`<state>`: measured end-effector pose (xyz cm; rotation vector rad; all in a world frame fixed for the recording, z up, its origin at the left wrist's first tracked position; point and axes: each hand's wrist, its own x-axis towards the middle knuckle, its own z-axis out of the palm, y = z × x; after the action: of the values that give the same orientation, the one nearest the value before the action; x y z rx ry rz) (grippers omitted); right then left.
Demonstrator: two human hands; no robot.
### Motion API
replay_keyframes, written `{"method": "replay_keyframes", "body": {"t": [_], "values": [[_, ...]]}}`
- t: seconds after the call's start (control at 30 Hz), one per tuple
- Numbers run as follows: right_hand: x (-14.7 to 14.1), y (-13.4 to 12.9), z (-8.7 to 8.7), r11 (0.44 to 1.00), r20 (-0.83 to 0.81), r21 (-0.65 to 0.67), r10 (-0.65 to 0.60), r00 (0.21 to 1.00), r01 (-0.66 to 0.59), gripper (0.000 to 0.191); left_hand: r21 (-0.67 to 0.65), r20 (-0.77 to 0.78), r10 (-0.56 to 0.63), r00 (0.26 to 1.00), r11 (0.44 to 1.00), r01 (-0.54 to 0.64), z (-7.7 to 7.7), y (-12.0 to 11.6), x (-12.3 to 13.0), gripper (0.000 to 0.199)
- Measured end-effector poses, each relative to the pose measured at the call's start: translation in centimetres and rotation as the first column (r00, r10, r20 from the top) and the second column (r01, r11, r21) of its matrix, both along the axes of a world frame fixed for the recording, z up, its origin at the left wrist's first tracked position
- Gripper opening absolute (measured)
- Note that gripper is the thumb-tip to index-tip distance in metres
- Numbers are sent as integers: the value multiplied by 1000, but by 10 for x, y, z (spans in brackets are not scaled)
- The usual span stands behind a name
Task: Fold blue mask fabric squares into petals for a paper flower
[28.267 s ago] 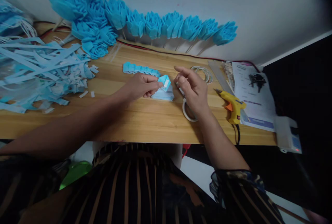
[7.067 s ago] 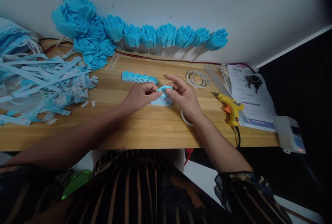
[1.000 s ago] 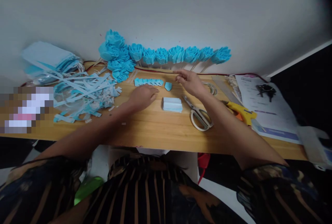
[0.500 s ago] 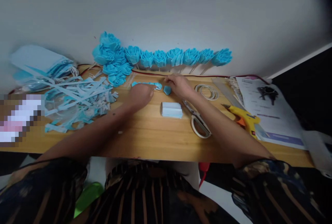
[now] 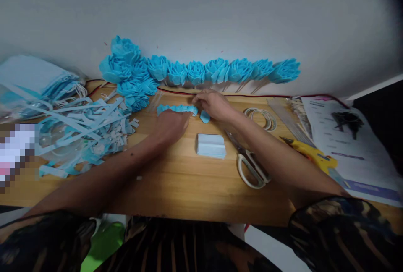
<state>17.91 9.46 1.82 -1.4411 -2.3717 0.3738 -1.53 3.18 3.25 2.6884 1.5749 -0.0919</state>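
Note:
A row of small folded blue fabric petals (image 5: 171,108) lies on the wooden table. My left hand (image 5: 172,127) is curled at its near side, fingertips by the row's right end; what they press or hold is hidden. Over that same end, my right hand (image 5: 214,104) has bent fingers drawn together, and I cannot make out what is between them. A single blue petal (image 5: 205,116) lies just below the right hand. Nearer to me is a stack of pale blue fabric pieces (image 5: 210,145). White-handled scissors (image 5: 248,169) lie partly under my right forearm.
Finished blue fabric flowers on sticks (image 5: 217,70) lean along the wall. At left are fabric offcuts (image 5: 91,125) and a pile of face masks (image 5: 37,81). To the right lie rings of wire (image 5: 261,119), a yellow glue gun (image 5: 317,156) and a printed sheet (image 5: 362,163) with keys (image 5: 348,123).
My right hand has shifted slightly left, towards the row's right end. More of the petal row shows beyond my left hand. The whole view has come a little closer.

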Motion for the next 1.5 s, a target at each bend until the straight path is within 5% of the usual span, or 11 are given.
{"method": "replay_keyframes", "body": {"t": [0.33, 0.83, 1.2, 1.5], "values": [[0, 9, -16, 998, 59, 24, 58, 997, -59, 41, -60, -63, 63, 996, 996, -66, -3, 4, 4, 44], [-2, 6, -12, 994, 193, 76, 67, 979, -84, 41, -125, -73, 80, 994, 988, -88, 1, 7, 7, 43], [-2, 2, 0, 998, -32, -25, 54, 998, -55, 45, -98, -33, 48, 998, 994, -51, -5, 6, 1, 46], [-9, 1, -12, 991, 87, 52, 121, 989, -125, 39, -118, -35, 48, 998, 992, -51, -4, 5, 0, 46]]}}
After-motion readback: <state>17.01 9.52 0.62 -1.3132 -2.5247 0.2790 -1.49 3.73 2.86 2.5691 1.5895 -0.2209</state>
